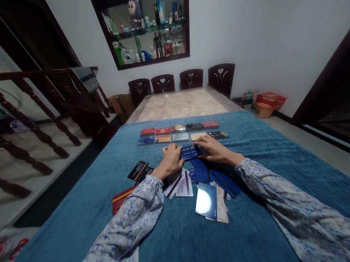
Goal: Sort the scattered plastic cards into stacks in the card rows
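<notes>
"Holding what, and how?"

"Both hands are curled, fingers drawn in toward thumbs: the left hand grips the left end of a dark blue bank card, the right hand its right end. I can't tell whether its lower edge touches anything."

"Is it near the rows?"

"Just this side of them. The back row and front row of card stacks run side to side near the far edge of the blue cloth. Beyond that, the marble-patterned counter reaches toward the chairs."

"Where's the tightest spot?"

"Under the wrists. White cards and blue cards overlap between the sleeves, and the left sleeve partly covers a red card. Black cards lie left of the left hand."

"And the most room?"

"Right of the right sleeve, where cloth spreads broadly to its edge."
</notes>
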Demonstrator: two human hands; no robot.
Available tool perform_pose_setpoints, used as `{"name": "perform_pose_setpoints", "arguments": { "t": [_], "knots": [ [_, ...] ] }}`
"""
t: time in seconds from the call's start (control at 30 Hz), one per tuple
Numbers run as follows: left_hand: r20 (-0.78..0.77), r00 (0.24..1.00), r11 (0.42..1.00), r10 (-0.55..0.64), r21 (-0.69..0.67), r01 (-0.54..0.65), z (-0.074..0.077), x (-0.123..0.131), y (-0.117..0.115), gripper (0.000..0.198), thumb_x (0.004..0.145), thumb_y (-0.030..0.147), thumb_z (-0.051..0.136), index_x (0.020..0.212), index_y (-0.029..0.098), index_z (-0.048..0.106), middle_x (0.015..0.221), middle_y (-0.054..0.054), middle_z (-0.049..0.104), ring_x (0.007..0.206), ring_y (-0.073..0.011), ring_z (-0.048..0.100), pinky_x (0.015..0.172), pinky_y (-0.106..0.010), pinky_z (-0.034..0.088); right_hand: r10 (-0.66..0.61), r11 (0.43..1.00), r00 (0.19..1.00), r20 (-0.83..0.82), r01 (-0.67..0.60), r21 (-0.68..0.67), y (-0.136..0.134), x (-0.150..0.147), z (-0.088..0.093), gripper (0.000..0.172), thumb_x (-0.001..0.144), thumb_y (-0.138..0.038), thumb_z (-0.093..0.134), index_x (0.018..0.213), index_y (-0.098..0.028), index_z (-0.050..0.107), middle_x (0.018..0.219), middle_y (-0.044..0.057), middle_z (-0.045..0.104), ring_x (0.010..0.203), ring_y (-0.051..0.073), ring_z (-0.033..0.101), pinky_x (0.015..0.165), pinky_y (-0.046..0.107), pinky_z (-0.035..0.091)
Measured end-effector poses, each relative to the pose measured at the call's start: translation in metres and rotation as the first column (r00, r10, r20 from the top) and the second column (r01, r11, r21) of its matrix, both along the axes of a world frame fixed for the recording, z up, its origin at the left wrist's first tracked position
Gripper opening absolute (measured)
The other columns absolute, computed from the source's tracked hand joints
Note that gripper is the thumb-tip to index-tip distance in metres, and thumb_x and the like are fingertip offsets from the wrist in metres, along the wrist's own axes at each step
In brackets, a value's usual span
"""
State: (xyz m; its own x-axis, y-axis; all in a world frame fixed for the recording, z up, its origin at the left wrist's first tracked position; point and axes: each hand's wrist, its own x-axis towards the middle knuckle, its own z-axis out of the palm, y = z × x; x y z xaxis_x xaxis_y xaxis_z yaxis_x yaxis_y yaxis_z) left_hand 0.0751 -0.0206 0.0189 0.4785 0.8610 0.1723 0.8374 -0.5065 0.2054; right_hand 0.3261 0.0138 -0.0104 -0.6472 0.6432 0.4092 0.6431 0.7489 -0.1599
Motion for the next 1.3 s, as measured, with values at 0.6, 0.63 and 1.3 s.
{"name": "perform_pose_setpoints", "arguments": {
  "t": [0.6,0.63,1.3],
  "knots": [
    [-0.017,0.997,0.992,0.069,-0.105,-0.07,0.018,-0.038,0.003,0.036,0.082,0.02,0.07,0.117,0.017,0.066,0.126,-0.015,0.063,0.126,-0.0342,0.055,0.109,-0.051,0.04,-0.056,0.991,0.996,0.066,0.063,-0.116,0.009,-0.05,0.019,0.046,0.072,-0.031,0.086,0.114,-0.016,0.074,0.109,0.014,0.066,0.106,0.03,0.056,0.094,0.042,0.046],
    [-0.023,0.997,0.992,0.072,-0.104,-0.074,0.018,-0.042,0.004,0.036,0.082,0.019,0.07,0.117,0.016,0.065,0.127,-0.015,0.063,0.127,-0.0338,0.056,0.109,-0.051,0.04,-0.044,0.991,0.996,0.08,0.053,-0.122,0.009,-0.054,0.021,0.047,0.073,-0.032,0.086,0.115,-0.015,0.074,0.109,0.014,0.066,0.106,0.03,0.055,0.094,0.042,0.046],
    [-0.059,0.984,0.983,0.169,-0.057,-0.172,0.02,-0.116,0.036,0.045,0.078,0.017,0.071,0.122,0.017,0.067,0.13,-0.015,0.064,0.128,-0.0346,0.057,0.106,-0.048,0.045,-0.061,0.989,0.986,0.152,0.081,-0.128,0.039,-0.139,0.038,0.043,0.075,-0.035,0.085,0.111,-0.013,0.074,0.114,0.017,0.07,0.109,0.03,0.062,0.094,0.037,0.043]
  ]
}}
